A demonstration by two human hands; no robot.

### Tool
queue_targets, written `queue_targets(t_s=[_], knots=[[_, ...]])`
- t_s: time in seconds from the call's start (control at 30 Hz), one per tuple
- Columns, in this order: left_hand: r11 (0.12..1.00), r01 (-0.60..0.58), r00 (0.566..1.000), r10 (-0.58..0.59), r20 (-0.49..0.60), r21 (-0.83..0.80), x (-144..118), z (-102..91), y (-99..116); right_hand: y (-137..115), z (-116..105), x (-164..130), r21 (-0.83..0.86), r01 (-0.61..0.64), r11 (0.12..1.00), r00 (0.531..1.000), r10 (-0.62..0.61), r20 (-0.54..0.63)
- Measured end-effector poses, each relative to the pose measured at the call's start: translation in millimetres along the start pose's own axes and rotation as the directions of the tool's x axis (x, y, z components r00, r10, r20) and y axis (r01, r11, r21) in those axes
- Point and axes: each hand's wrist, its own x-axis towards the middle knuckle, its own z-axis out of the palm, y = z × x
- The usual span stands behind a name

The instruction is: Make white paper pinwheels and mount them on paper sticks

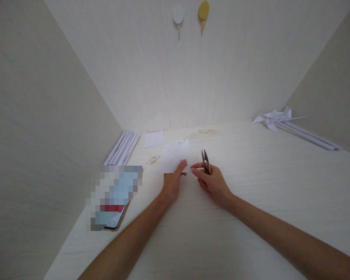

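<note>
My left hand (172,182) pinches a folded white paper (175,156) by its lower right corner, holding it just above the pale wooden desk (251,186). A few centimetres to the right, my right hand (211,182) grips small thread snips (205,161) with the blades pointing away from me. The blades sit to the right of the paper and do not touch it. The fingertips of both hands nearly meet.
A phone (113,196) lies at the left edge of the desk. Behind it rest several rolled paper sticks (122,147) and a small white square sheet (154,139). A white paper pinwheel (275,118) on a long stick lies at the far right. Two hooks (191,13) hang on the back wall.
</note>
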Motion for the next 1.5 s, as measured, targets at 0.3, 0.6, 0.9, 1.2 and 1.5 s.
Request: queue_targets(t_s=[0.3, 0.6, 0.9, 1.2, 1.5], knots=[[0.999, 0.027, 0.998, -0.029, -0.047, -0.040, 1, -0.2, 2, 1, 1, 0, 0.126, -0.033, 0.991, 0.999, 0.035, -0.012], [0.998, 0.031, 0.999, -0.033, 0.033, 0.046, 0, -1.2, 3, -5, -3, 6, 0.450, -0.009, 0.893, 0.987, 0.082, -0.142], [0.998, 0.061, 0.998, -0.061, -0.006, -0.012, 1, -0.8, 5, -1, -2, 5, 0.364, 0.037, 0.931, 0.997, -0.008, -0.081], [0.999, 0.046, 0.997, -0.044, 0.060, -0.022, 1, -0.3, 6, -2, -5, 6, 0.390, -0.024, 0.921, 0.997, 0.051, -0.059], [0.971, 0.047, 0.976, -0.095, 0.195, 0.235, -3, -0.3, 0, -4, -11, 10, 0.508, -0.079, 0.858, 0.995, 0.099, -0.013]])
